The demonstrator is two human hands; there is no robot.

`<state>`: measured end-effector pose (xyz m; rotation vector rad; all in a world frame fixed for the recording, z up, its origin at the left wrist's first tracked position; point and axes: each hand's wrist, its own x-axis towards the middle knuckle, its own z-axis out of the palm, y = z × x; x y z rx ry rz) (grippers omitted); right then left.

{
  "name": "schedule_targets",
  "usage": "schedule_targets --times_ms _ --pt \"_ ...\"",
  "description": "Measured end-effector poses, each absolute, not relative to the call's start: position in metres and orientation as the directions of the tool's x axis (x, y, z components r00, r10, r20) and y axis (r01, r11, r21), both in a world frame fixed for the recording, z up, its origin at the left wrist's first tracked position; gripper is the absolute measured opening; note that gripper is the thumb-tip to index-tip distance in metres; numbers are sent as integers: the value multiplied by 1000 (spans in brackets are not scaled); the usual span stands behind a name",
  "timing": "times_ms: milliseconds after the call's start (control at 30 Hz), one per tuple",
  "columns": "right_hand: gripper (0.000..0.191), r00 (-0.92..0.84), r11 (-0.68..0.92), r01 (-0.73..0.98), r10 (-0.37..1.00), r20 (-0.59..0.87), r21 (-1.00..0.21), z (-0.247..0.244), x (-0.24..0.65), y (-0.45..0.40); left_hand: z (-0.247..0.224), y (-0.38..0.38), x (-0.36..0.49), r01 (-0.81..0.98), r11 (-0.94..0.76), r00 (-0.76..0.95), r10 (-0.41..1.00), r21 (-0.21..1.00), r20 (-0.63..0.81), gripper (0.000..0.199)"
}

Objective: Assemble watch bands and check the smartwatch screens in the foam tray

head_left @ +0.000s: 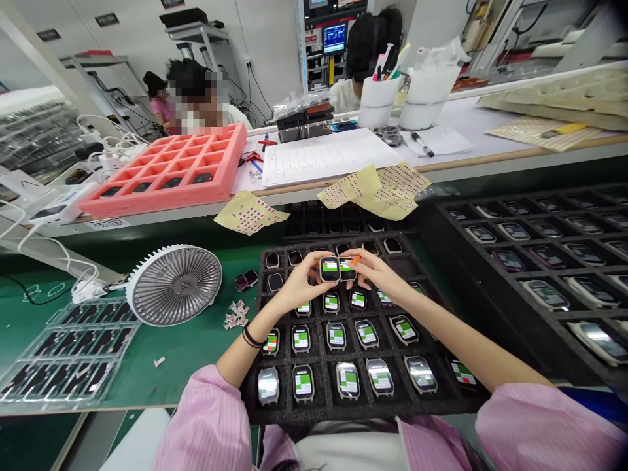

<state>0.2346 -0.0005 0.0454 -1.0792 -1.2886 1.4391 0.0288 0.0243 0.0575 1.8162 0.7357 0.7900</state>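
Note:
Over the black foam tray (314, 413), my left hand (305, 280) is closed around the edge of a smartwatch body (330, 269) with a lit screen showing green and white areas. My right hand (375, 268) grips a second smartwatch body (347, 273) right beside it, partly covered by the fingers. A small orange item (354, 260) shows at the right fingertips; its kind I cannot make out. Below the hands, several strapless watches lie in the tray's compartments, such as a lit one (336, 335) in a middle row.
To the left stand a round grey fan (179, 284), small loose pieces (237, 315) and a clear plastic tray (59, 353) of dark parts. Another foam tray (520, 288) of watches lies right. The shelf ahead bears a pink foam tray (230, 163) and yellow sticker sheets (392, 190). People sit beyond.

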Motion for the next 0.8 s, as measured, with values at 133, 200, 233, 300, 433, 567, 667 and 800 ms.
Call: schedule_targets --times_ms 133,200,233,300,433,567,667,800 --pt "41 -267 -54 -67 963 -34 -996 37 227 -2 56 23 32 281 -584 607 723 762 331 43" --pt "44 -250 -28 -24 968 -21 -999 36 225 -6 51 24 33 326 -656 618 693 681 372 44" --pt "45 -242 -13 11 970 -15 -1000 37 224 -9 48 25 33 339 -677 629 680 654 378 45" --pt "48 -255 9 87 967 -13 -996 40 223 -14 42 27 33 350 -703 656 656 619 374 45" --pt "55 -293 31 81 956 6 -996 46 223 -15 36 29 33 327 -713 633 653 620 417 41" --pt "54 -289 -3 -37 957 8 -999 47 227 -6 38 26 33 317 -698 600 672 642 433 42" --pt "51 -299 -68 -92 954 -38 -993 45 230 -1 41 23 33 310 -702 615 662 641 428 43" --pt "53 -312 -132 -143 946 -82 -981 46 229 -5 42 19 32 293 -703 623 655 649 428 50"
